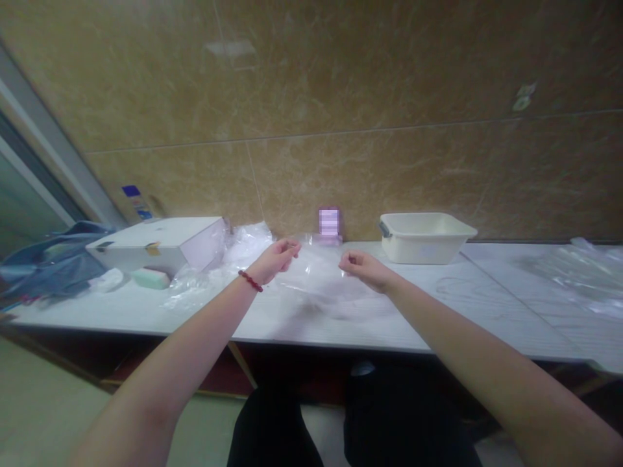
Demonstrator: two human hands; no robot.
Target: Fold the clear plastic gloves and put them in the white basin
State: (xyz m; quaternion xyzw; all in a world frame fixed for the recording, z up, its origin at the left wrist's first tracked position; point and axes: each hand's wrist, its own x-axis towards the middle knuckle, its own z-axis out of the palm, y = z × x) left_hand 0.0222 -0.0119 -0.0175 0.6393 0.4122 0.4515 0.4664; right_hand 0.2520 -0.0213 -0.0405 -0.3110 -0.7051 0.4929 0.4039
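Note:
A clear plastic bag (314, 272) is stretched between my two hands above the white tabletop, its lower part blurred. My left hand (278, 256), with a red bead bracelet (250, 280) at the wrist, pinches the bag's left side. On the other side, the curled fingers of my right hand (363, 267) grip its right edge. Just behind the bag, a pink stand (331, 240) with a blurred-out screen (329, 222) leans near the wall.
To the right stands a cream plastic bin (428, 240) with a grey handle. More clear plastic bags (591, 272) lie at the far right. On the left are a white box (156, 235), a green-and-white sponge-like block (150, 278), crumpled plastic (248, 241) and a blue bag (58, 259).

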